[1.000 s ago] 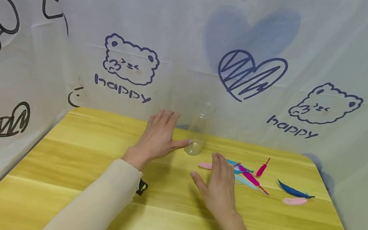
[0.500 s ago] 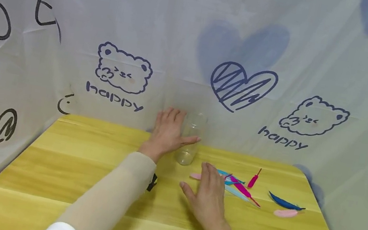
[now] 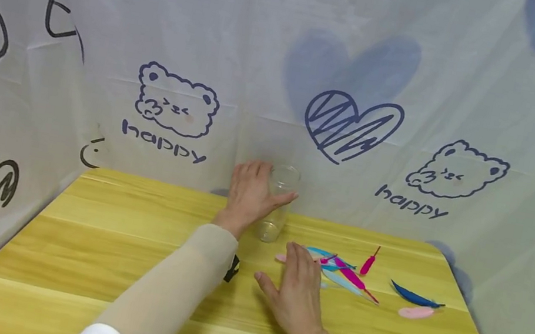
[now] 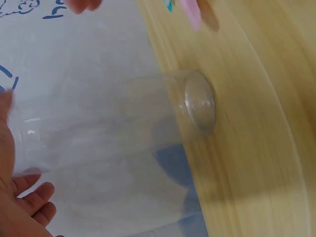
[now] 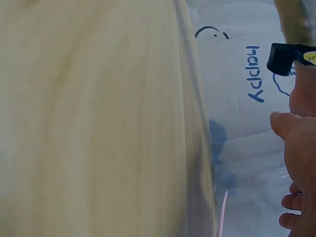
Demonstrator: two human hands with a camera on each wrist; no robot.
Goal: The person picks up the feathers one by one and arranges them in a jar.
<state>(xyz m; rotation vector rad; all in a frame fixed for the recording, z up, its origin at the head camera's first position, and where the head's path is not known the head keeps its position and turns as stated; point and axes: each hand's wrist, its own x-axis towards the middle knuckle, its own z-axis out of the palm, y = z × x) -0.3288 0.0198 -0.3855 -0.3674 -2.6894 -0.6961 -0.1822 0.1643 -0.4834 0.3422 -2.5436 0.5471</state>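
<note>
A tall clear jar (image 3: 271,221) stands upright near the back edge of the table. My left hand (image 3: 251,191) is round its upper part, thumb across the front and fingers at the far side. Up close in the left wrist view, thumb and curled fingers (image 4: 37,200) lie on opposite sides of the jar's top end, and its round base (image 4: 200,103) is over the wood. My right hand (image 3: 296,294) hovers over the table in front of the feathers, holding nothing, fingers extended and thumb apart. It partly hides a heap of blue, pink and magenta feathers (image 3: 345,273).
A small magenta feather (image 3: 368,264) lies behind the heap. Farther right are a dark blue feather (image 3: 415,295) and a pale pink feather (image 3: 415,312). A printed white cloth (image 3: 263,71) hangs right behind the yellow wooden table (image 3: 96,256).
My left hand has moved right and come round the jar, its thumb now in front of it. The right hand stays by the feathers, moving slightly. The head view has tilted up.
</note>
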